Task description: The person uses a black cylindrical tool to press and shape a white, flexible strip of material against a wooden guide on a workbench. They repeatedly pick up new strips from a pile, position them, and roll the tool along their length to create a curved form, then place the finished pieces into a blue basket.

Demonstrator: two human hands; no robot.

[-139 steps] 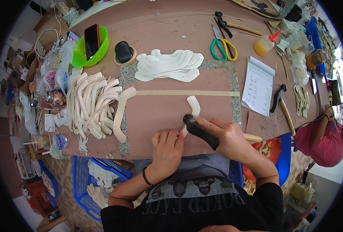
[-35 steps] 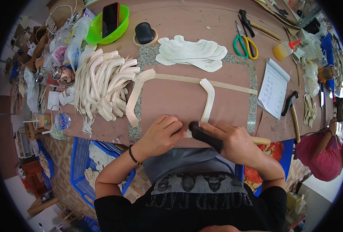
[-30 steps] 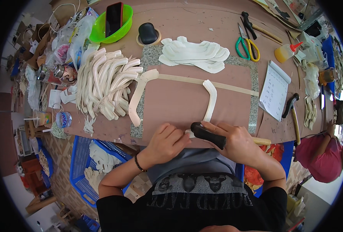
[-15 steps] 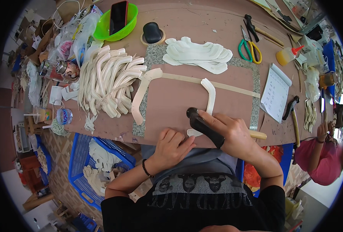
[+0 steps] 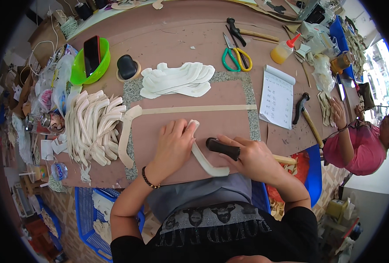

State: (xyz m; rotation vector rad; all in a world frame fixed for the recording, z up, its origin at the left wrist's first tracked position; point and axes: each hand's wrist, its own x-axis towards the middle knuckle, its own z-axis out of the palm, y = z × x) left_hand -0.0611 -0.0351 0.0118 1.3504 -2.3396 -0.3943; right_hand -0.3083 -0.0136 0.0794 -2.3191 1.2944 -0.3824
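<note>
A pale, bent strip [image 5: 205, 164] of leather-like material lies on the brown work board [image 5: 166, 172] in front of me. My left hand [image 5: 172, 144] has closed thumb and fingers on the strip's far end. In my right hand [image 5: 253, 158] is a hammer [image 5: 224, 149], its black head just right of the strip and its wooden handle sticking out past the hand to the right. A flat beige strip, bent at one corner [image 5: 125, 136], lies along the board's left side. A light tape-like band [image 5: 194, 109] crosses the board beyond my hands.
Many bent strips [image 5: 93, 127] are heaped at left. White cut pieces [image 5: 177, 80] lie stacked at the far edge. Scissors [image 5: 236, 59], a glue bottle [image 5: 284, 50], a notepad [image 5: 275, 96] and another hammer [image 5: 306, 116] lie right. A co-worker [image 5: 356, 144] sits further right.
My left hand has moved away from me, from the strip's near end to its far end. The strip now slants differently, and the hammer head has come off its near end. The view has shifted.
</note>
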